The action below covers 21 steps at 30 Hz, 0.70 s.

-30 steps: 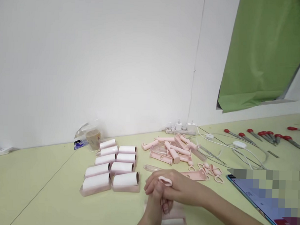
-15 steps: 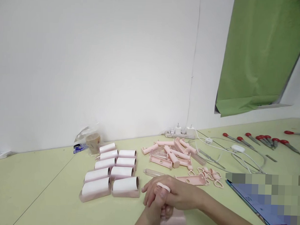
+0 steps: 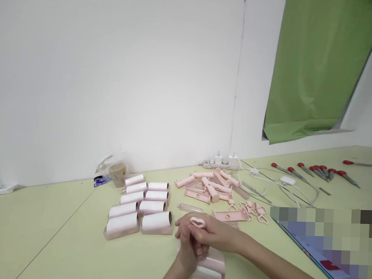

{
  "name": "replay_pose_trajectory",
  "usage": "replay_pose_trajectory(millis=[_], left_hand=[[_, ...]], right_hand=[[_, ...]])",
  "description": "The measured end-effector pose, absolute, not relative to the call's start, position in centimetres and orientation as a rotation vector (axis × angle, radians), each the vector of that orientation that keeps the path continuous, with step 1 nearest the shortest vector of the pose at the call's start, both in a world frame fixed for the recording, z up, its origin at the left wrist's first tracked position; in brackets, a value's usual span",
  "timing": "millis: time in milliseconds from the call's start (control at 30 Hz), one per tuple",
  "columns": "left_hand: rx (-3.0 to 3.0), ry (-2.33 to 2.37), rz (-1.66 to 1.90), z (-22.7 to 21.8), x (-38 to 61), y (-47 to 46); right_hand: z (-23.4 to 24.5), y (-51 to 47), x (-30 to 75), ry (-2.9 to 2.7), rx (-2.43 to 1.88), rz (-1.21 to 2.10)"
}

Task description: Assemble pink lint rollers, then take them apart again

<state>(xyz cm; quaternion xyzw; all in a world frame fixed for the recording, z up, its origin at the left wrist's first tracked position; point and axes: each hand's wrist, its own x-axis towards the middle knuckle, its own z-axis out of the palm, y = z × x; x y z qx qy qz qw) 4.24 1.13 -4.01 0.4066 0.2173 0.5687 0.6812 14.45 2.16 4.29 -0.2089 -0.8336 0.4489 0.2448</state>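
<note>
Nine white rolls (image 3: 156,220) and cables (image 3: 270,176) lie beyond the left hand (image 3: 188,250) and right hand (image 3: 215,233), their grip around a pink loop (image 3: 198,222).

White cylindrical rolls (image 3: 151,206) are ranged left of pink tubular plastic pieces (image 3: 211,190); red-ended slender grey tools (image 3: 323,168) are strewn farther right.

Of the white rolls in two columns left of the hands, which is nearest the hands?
The front-right white roll: its end lies closest to the right hand; the other rolls sit farther back or farther left.
</note>
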Motion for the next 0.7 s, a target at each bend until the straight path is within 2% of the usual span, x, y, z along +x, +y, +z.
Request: replay_pose_trajectory(millis=[200,333,433,533,567,633,700], left_hand=[[0.949,0.502,1.212,-2.9,4.2,1.0],[1.397,0.683,1.241,-0.9,1.4,0.9],[1.755,1.133,1.547,0.7,-3.4,1.0],[1.63,1.834,1.935,0.7,-9.3,0.9],[1.562,2.058,1.965,0.2,-11.1,0.9],[1.403,2.435,1.822,-1.4,-14.1,0.8],[1.263,2.626,1.53,-3.4,-16.4,0.7]], right_hand=[[3.8,1.4,15.5,-2.156,-0.737,1.04],[3.1,0.9,15.4,-2.11,-0.752,0.909],[4.7,3.0,15.5,-2.081,-0.775,0.795],[7.8,8.3,14.7,-1.999,-0.781,0.722],[8.8,10.6,14.1,-1.963,-0.76,0.685],[10.0,15.5,12.1,-1.916,-0.762,0.645],[10.0,20.0,9.7,-1.879,-0.796,0.62]])
